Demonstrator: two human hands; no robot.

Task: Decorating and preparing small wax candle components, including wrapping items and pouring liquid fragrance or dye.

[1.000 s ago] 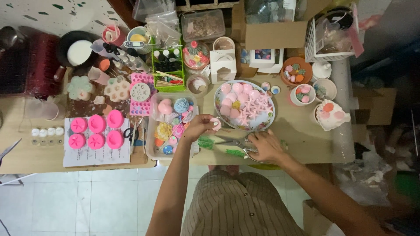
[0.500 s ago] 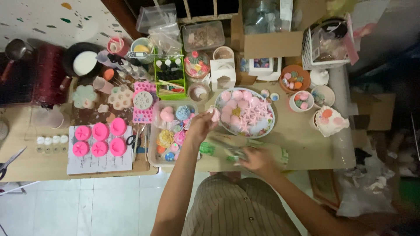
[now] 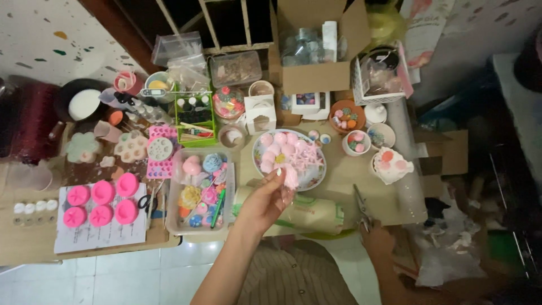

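The left hand (image 3: 264,202) is pinching a small pink piece (image 3: 290,177) between its fingertips, just short of the plate (image 3: 314,181) of pink pieces lying beyond it. The right hand (image 3: 377,237) is closing around one pair of pliers (image 3: 361,207) at the tabletop (image 3: 339,169) edge. Far out to the left hand's left, six pink moulds (image 3: 101,204) are sitting on one paper sheet (image 3: 99,236).
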